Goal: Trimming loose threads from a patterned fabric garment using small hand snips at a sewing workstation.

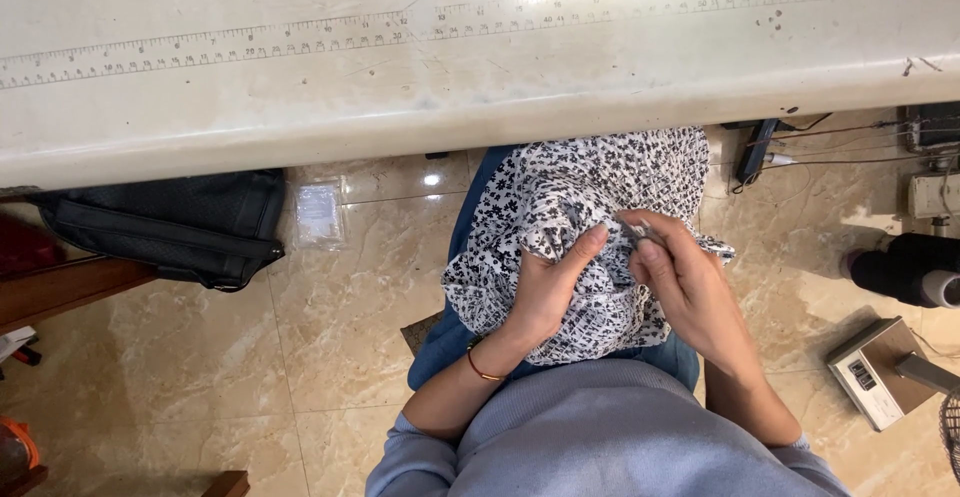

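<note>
White fabric with a small black flower print (pixel 580 197) sits bunched in the lap, just below the table edge. The left hand (pixel 548 287) grips a fold, thumb up at twelve o'clock; the right hand (pixel 690 292) pinches the cloth beside it, and whatever sits between those fingertips is too small to make out. The cream table (pixel 300 87) with its printed ruler strip fills twelve o'clock. At nine o'clock lies a black bag (pixel 165 227), at four o'clock a small scale (pixel 872 372), partly cut off.
</note>
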